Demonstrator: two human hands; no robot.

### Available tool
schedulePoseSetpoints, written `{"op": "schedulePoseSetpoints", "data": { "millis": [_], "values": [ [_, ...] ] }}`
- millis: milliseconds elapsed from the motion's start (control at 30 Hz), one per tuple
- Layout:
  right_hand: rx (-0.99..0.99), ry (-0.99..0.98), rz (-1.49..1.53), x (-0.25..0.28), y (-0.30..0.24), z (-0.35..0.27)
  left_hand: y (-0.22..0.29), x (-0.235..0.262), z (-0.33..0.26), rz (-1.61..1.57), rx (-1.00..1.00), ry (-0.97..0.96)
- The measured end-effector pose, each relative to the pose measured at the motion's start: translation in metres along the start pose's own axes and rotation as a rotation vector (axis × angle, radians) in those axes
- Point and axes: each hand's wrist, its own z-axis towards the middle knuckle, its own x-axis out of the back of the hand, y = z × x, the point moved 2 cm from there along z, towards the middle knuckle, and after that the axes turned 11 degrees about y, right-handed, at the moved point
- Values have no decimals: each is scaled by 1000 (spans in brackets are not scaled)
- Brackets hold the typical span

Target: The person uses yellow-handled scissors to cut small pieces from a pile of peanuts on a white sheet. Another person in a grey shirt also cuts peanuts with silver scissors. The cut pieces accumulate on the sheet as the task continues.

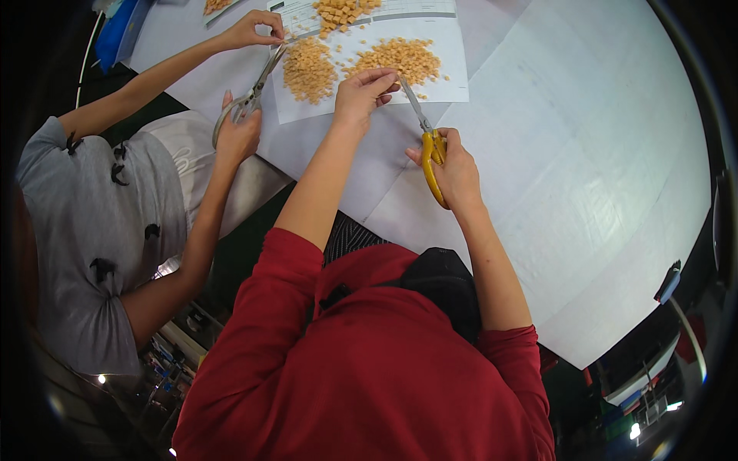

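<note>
My right hand [455, 170] is wrapped round the yellow handles of a pair of scissors [433, 154], whose blades point up and to the left. The tips reach the fingertips of my left hand [366, 94], which is closed in a pinch. Whatever it pinches is too small or too hidden to name. Just beyond my left fingers, a heap of small orange-tan pieces [403, 60] lies on a white printed sheet [453, 88]. A second heap of similar small pieces [309, 71] spreads to its left, and larger cube-like pieces [342, 11] are piled at the far edge.
A person in a grey shirt [108, 215] sits to my left, one hand holding scissors [250, 98] and the other pinched at their tips. The white-covered table [584, 154] extends right. A blue container [119, 34] is at the far left. Beside the right table edge hangs a cable [692, 338].
</note>
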Motion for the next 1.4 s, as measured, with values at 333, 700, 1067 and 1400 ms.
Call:
{"op": "schedulePoseSetpoints", "data": {
  "millis": [333, 700, 1067, 1400],
  "values": [
    [-11, -27, -50, 3, -8, -2, 3, 3, -5, -74, 74, 10],
    [27, 17, -55, 4, -12, -3, 4, 11, 2, 22, -67, -57],
    [20, 60, -97, -1, -5, 4, -1, 10, 8, 179, -190, -1],
    [-104, 90, -98, 0, 15, 15, -16, -4, 8, 840, -717, 205]
  ]
}}
